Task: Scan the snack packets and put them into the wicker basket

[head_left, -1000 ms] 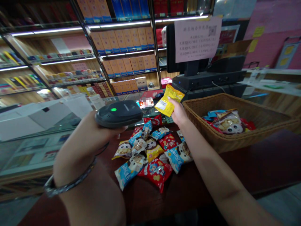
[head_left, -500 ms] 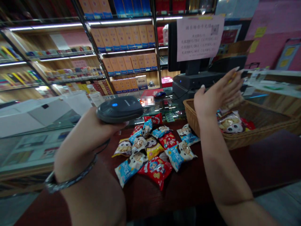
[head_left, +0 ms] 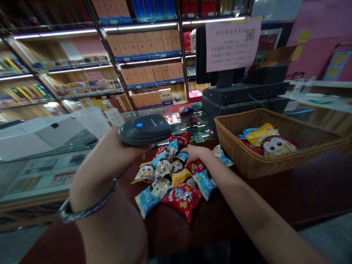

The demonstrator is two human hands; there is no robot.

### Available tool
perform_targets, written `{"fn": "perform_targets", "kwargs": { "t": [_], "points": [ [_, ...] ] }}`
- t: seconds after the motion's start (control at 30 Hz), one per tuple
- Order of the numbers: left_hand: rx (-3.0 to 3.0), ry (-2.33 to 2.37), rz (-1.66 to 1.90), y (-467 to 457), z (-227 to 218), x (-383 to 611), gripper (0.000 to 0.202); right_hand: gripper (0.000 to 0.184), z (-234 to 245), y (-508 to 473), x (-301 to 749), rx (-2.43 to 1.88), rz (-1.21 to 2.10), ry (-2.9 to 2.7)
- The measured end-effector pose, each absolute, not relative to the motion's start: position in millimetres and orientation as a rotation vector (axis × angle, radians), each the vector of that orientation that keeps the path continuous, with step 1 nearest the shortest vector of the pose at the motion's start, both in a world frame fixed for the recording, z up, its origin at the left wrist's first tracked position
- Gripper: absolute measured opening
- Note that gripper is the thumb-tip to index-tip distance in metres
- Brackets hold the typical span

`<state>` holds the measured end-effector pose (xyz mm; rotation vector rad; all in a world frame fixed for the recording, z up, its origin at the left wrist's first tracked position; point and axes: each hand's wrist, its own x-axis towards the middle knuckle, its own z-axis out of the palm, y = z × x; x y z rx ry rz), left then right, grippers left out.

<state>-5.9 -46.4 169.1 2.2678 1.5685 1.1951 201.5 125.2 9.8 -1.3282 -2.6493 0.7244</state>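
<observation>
Gripping a dark scanner [head_left: 145, 129] (a blue light glows on its top), the left hand [head_left: 118, 148] is curled closed beneath it, at about eleven o'clock from the middle of a loose pile of snack packets [head_left: 183, 200]. The right hand [head_left: 196, 153] reaches down into that pile at about one o'clock, fingers bent and partly spread at a blue packet [head_left: 182, 157]; I cannot tell whether they have closed on it. Red, blue and yellow packets lie together on the dark red counter [head_left: 165, 236], some overlapping. Between two and three o'clock from the pile stands a wicker basket [head_left: 236, 157], with a yellow packet [head_left: 262, 134] on top of others inside. A monitor [head_left: 201, 55] bearing a paper sheet [head_left: 233, 46] stands further back, at one o'clock.
</observation>
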Motion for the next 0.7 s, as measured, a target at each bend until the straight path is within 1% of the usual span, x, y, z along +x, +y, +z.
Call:
{"fn": "perform_targets", "kwargs": {
  "t": [0.03,0.13,0.2,0.27,0.33,0.4,0.47,0.57,0.7],
  "points": [
    [2.269,1.575,1.190,-46,169,-6,0.036,0.085,6,128,201,-1.305,0.738,-2.630],
    [2.256,1.607,1.165,-47,170,-6,0.034,0.047,5,138,210,-1.230,0.812,-2.528],
    [2.250,1.595,1.178,-47,170,-7,0.031,0.031,11,146,219,-1.218,0.843,-2.425],
    [2.254,1.573,1.197,-47,170,-8,0.029,0.028,19,150,226,-1.210,0.975,-2.214],
    [2.256,1.575,1.175,-46,170,-9,0.032,0.028,30,149,229,-1.141,1.251,-1.863],
    [2.258,1.582,1.146,-44,169,-10,0.037,0.024,41,144,229,-1.017,1.503,-1.509],
    [2.266,1.586,1.113,-42,168,-13,0.036,0.019,51,137,227,-0.905,1.637,-1.284],
    [2.243,1.616,1.003,-40,165,-16,0.033,0.021,62,131,227,-0.755,1.703,-1.077],
    [2.189,1.665,0.918,-40,165,-17,0.032,0.033,68,132,233,-0.773,1.567,-1.140]
  ]
}}
